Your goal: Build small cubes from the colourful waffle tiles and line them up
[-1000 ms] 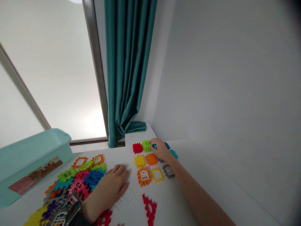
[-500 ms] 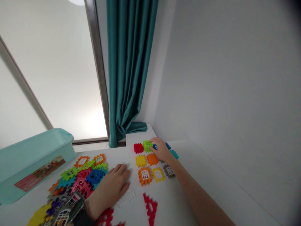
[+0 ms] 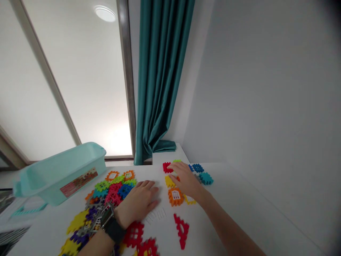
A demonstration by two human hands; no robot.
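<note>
The right hand point(image 3: 185, 180) has an open grip, fingers over the red waffle tile point(image 3: 165, 167), nothing visibly held; the left hand point(image 3: 137, 203), also open, lies flat just right of the heap of waffle tiles point(image 3: 113, 190). Sliding the right palm could shove the orange window tile point(image 3: 175, 196) below the grip out of line.

Smooth plastic tiles point(image 3: 176, 196), satiny cloth curtain point(image 3: 160, 81)

Bright, soft light comes through the frosted glass panel point(image 3: 87, 103), while the picture's corners darken and bend.

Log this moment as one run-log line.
left hand: flat on white table beside block pile | right hand: reaching over red block
</note>
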